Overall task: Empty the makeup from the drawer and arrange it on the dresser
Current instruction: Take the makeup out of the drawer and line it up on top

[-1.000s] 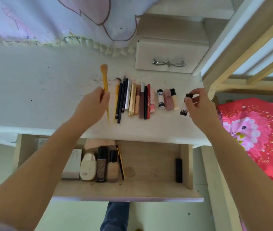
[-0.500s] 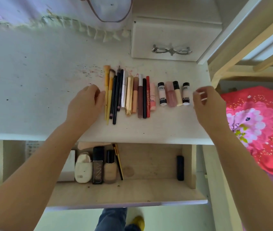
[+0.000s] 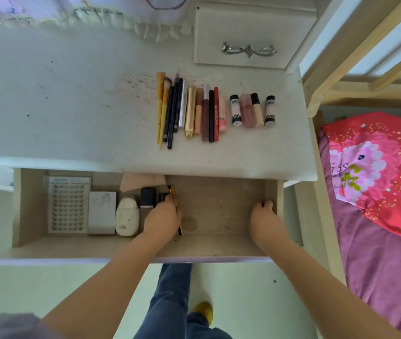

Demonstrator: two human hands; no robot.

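Drawer (image 3: 219, 248): pulled out toward me, nearest thing in view, both my hands down inside it.
Left hand (image 3: 162, 220): fingers curled down over the black-and-gold pencil (image 3: 173, 192); looks like a pinch on it, though my knuckles hide the contact.
Pencil axis: runs near to far, gold end sticking out beyond my fingertips, dark end poking out just below the hand on its right side.
Right hand (image 3: 261, 217): fingers curled into the drawer's far right corner; whether they hold anything I cannot tell.
Nearer hand: left, it is right on the pencil; right is well apart across bare drawer floor.
Left of my hand: dark-capped bottle (image 3: 147, 196), white oval case (image 3: 127, 216), white box (image 3: 102, 212), lash tray (image 3: 68, 204), all waiting.
Next move, my guess: lift the pencil straight away from me, keeping its long axis as it is.
Worktop (image 3: 60, 118): farther off, the makeup row (image 3: 209, 111) lies with the same near-to-far axis, brushes at its left end, small bottles at its right.
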